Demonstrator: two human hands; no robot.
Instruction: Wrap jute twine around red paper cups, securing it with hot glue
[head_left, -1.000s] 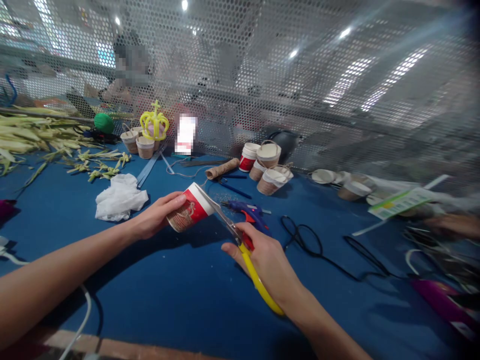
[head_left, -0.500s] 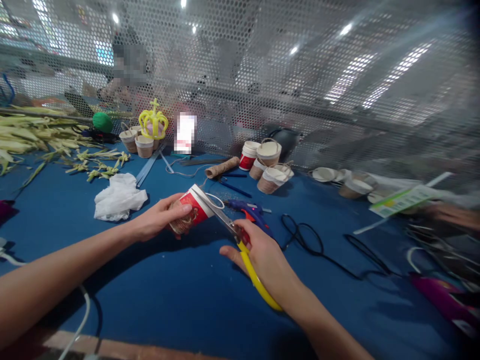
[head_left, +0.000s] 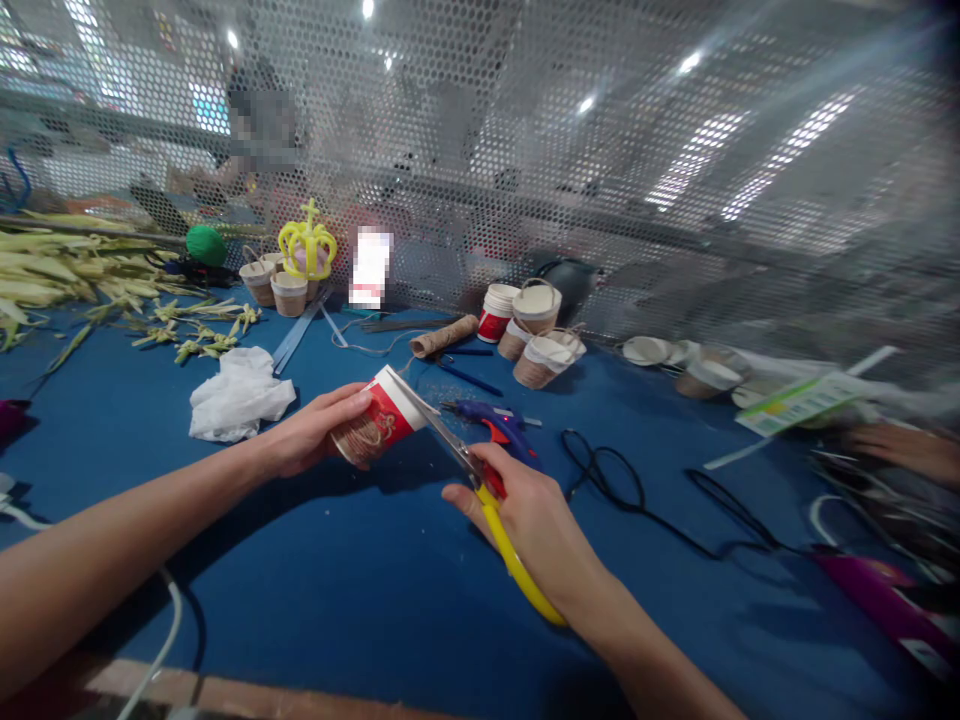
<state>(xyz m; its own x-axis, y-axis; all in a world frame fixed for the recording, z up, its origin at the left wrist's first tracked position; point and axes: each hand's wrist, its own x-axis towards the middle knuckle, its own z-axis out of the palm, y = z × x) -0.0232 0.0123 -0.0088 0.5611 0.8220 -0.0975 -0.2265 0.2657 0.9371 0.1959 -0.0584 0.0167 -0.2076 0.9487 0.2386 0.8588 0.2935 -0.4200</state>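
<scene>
In the middle of the head view, my left hand [head_left: 319,432] grips a red and white paper cup [head_left: 409,405] on its side, the mouth facing up and right. Brown twine [head_left: 361,436] wraps the cup's lower end, and a loose bit of it lies over the red print. My right hand [head_left: 529,515] is closed on a pair of scissors [head_left: 510,560] with yellow handles. Their blades reach to the white rim of the cup; whether paper is between them I cannot tell. Just behind the scissors lies a blue hot glue gun [head_left: 495,420].
A crumpled white cloth [head_left: 238,395] lies left of the cup. Behind are a twine roll [head_left: 442,336], several twine-wrapped cups [head_left: 551,352] and a yellow crown [head_left: 307,245]. A black cable [head_left: 645,510] runs right, towards another person's hand [head_left: 911,450]. Perforated metal mesh [head_left: 450,130] borders the back.
The cup has turned slightly in my left hand, whose thumb has moved towards its upper edge. A white loop beyond the cup's mouth no longer shows. The scissors are almost where they were.
</scene>
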